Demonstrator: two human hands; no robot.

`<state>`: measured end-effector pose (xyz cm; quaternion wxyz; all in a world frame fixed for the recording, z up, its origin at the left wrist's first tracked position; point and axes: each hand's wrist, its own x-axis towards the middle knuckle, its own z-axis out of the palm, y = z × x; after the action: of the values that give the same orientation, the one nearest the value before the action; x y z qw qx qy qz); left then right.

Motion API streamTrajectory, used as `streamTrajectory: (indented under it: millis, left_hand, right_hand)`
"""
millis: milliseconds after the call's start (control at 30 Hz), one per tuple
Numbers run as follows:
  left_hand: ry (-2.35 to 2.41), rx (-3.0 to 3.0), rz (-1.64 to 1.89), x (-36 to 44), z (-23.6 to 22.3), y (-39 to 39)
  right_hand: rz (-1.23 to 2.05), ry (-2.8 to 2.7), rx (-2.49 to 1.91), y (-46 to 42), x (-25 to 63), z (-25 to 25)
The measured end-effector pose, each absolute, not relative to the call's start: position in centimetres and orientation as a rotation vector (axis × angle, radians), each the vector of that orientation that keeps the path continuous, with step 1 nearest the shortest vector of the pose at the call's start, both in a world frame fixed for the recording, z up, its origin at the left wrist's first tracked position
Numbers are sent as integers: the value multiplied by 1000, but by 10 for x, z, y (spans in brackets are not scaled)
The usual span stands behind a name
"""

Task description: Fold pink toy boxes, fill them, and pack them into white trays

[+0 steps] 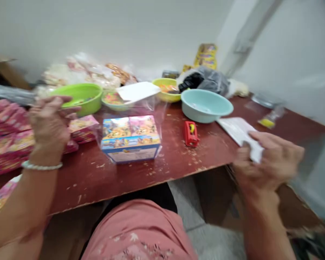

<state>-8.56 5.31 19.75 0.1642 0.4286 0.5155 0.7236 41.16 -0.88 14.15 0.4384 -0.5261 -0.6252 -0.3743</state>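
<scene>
My right hand [271, 162] is closed on the near end of a flat white sheet [237, 130], which rests partly on the table at the right. Over on the left, my left hand [50, 119] is raised near the green basin [90, 104], fingers apart and somewhat blurred, with nothing visible in them. Between the hands a printed box [131, 139] in blue and pink sits inside a clear plastic bag [162, 119]. A red tape dispenser [191, 133] stands to the right of the box.
Pink boxes [9, 133] are stacked at the left. Along the back are a small bowl [116, 105], a white card [138, 91], a yellow bowl [169, 96], a light blue basin [206, 108] and bagged goods [81, 74]. A cardboard box [219, 198] stands below the table's front edge.
</scene>
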Motion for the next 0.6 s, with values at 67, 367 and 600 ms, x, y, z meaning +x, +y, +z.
streamTrajectory:
  millis: [67, 367, 600]
  left_hand:
    - [1362, 1024, 2139, -97, 199, 49]
    - [1218, 1067, 2021, -105, 202, 34]
    - [1710, 2241, 2027, -64, 126, -51]
  right_hand:
    - [-903, -1722, -912, 5, 311, 166]
    - [-743, -2281, -1017, 123, 117, 245]
    - [-682, -2278, -1003, 129, 152, 257]
